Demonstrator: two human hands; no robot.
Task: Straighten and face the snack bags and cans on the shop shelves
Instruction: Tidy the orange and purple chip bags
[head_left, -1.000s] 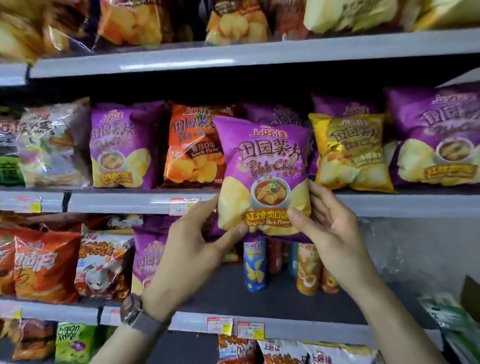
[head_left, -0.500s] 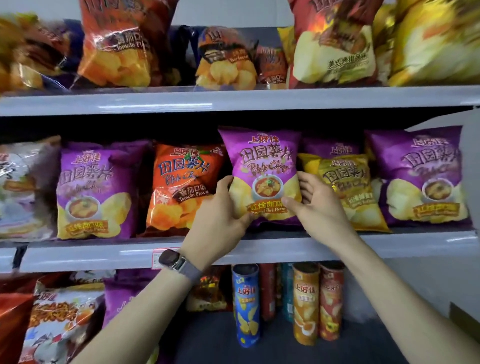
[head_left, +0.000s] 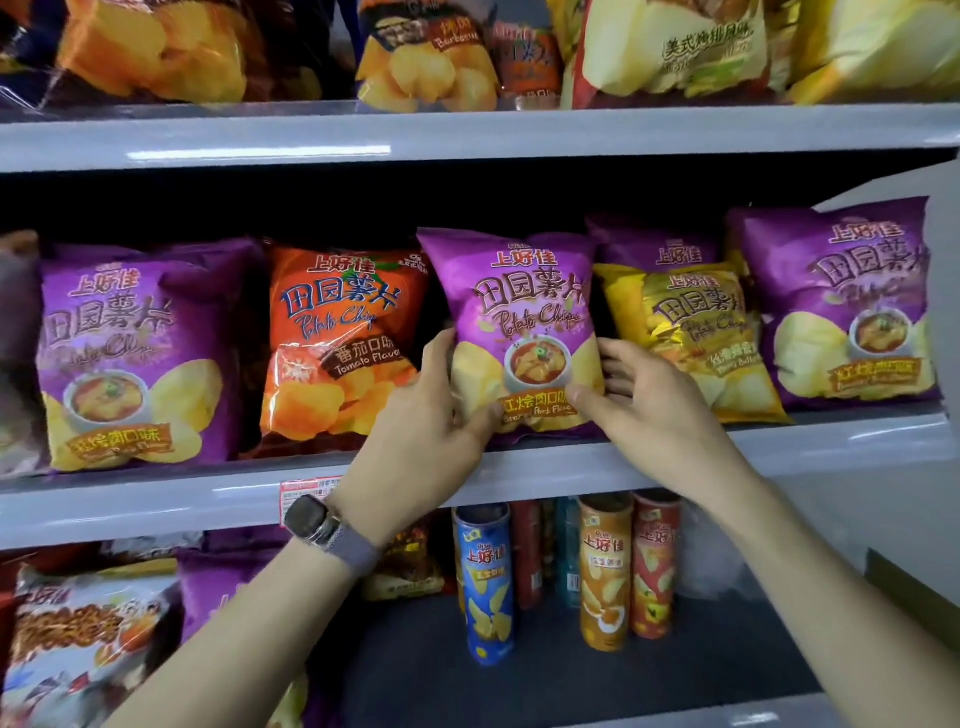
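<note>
Nearest: a watch (head_left: 311, 519) on the L wrist, both forearms reaching up to the middle shelf (head_left: 156, 499). The L hand (head_left: 431, 431) and R hand (head_left: 644, 410) flank the lower half of the purple chip bag (head_left: 519, 312). Both pinch it. Each thumb lies on the printed front near a bottom corner, and the other fingers (head_left: 441, 345) curl round the side edges toward the back. How far they wrap behind is hidden, so prob. a light pinch rather than a full clamp. The bag stands upright btw the fingers, front panel facing out, bottom seam at the shelf lip.

Handling, as a judgement: air-puffed film bag, so v. light, soft and slick, w/ fragile chips inside. Best taken low at the side edges, as here, w/ gentle pressure. Squeezing the belly could crush the contents. Let go off-balance, it'd likely tip fwd or slump onto a neighbour.

Below the fingers, on the lower shelf, snack cans (head_left: 485, 577) stand upright. Just outside the L fingers is an orange tomato bag (head_left: 337, 338), close against the purple one. Just outside the R fingers is a yellow bag (head_left: 691, 332), tilted and crumpled. Above and beyond the fingers, the top shelf (head_left: 467, 135) carries bigger bags.
</note>
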